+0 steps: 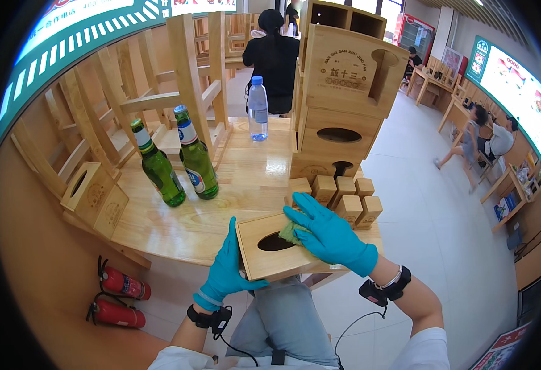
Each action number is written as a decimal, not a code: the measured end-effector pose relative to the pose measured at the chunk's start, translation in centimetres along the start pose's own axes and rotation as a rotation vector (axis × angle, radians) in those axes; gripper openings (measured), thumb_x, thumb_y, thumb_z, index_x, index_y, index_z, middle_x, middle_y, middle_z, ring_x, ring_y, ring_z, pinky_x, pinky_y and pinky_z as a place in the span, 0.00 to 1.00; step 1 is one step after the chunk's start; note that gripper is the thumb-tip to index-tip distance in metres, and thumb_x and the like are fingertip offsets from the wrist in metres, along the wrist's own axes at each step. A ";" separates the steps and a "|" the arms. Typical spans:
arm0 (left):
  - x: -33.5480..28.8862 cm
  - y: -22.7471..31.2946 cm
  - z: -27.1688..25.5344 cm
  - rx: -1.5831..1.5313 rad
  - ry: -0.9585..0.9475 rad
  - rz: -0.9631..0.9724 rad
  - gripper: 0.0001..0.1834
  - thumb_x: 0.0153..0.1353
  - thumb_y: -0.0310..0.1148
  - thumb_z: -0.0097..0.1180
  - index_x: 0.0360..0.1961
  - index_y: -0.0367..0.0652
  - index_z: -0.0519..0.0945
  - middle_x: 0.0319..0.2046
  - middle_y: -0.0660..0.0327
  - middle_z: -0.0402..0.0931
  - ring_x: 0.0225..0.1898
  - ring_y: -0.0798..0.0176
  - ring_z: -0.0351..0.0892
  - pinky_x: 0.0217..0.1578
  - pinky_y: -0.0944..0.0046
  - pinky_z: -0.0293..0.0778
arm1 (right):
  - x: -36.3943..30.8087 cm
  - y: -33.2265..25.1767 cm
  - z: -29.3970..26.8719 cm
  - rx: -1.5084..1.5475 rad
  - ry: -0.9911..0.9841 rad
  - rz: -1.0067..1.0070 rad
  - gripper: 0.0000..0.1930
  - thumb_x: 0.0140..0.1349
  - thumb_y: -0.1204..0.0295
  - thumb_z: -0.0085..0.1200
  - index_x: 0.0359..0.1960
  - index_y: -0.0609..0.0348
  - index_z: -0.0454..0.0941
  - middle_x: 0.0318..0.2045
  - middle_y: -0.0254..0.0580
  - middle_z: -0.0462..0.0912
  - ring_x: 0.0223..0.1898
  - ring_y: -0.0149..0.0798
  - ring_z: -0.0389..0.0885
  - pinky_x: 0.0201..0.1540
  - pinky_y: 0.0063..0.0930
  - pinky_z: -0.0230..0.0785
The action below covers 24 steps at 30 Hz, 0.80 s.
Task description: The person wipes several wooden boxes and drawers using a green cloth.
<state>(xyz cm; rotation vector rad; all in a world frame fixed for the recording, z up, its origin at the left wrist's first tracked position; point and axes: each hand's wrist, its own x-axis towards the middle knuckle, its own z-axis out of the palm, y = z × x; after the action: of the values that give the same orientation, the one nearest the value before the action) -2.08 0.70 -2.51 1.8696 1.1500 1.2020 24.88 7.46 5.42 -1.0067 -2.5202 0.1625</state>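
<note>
My left hand [226,266] grip clamps the wooden tissue box [276,254] at its left end; right hand [326,232] presses a green cloth [291,232] flat on its top. Two green bottles [179,161] stand well apart on the desk [233,179]; small wooden blocks [344,197] sit just behind.

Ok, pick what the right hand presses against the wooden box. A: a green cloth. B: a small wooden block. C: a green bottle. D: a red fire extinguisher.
A: the right hand lies flat on a green cloth on top of the wooden box, beside its oval slot, while the left hand holds the box's side.
</note>
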 end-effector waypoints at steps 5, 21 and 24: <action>0.0 0.2 0.3 0.035 -0.001 0.013 0.83 0.33 0.54 0.82 0.78 0.38 0.33 0.68 0.40 0.61 0.67 0.41 0.67 0.66 0.49 0.68 | -0.8 -1.9 0.4 -0.124 0.096 -0.107 0.27 0.69 0.56 0.52 0.68 0.48 0.71 0.70 0.52 0.64 0.66 0.59 0.69 0.67 0.48 0.67; -0.1 -0.6 -0.8 -0.185 -0.170 -0.061 0.72 0.48 0.46 0.78 0.78 0.40 0.34 0.74 0.46 0.53 0.73 0.49 0.57 0.71 0.54 0.58 | -2.7 -7.6 -1.7 0.930 -0.018 -0.046 0.29 0.74 0.55 0.46 0.73 0.52 0.62 0.70 0.50 0.67 0.67 0.52 0.71 0.67 0.42 0.65; 0.1 0.9 -3.8 0.081 -0.199 -0.055 0.75 0.44 0.50 0.80 0.78 0.40 0.34 0.76 0.43 0.47 0.76 0.47 0.49 0.74 0.54 0.51 | -7.2 -5.7 -6.6 1.005 0.168 0.193 0.31 0.75 0.53 0.43 0.73 0.59 0.62 0.69 0.51 0.69 0.68 0.47 0.71 0.65 0.40 0.69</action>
<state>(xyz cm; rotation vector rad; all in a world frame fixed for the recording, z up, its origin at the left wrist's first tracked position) -5.26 0.61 -0.27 1.9551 1.1465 0.9276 28.77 -1.94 10.39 -0.7558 -1.7741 1.1913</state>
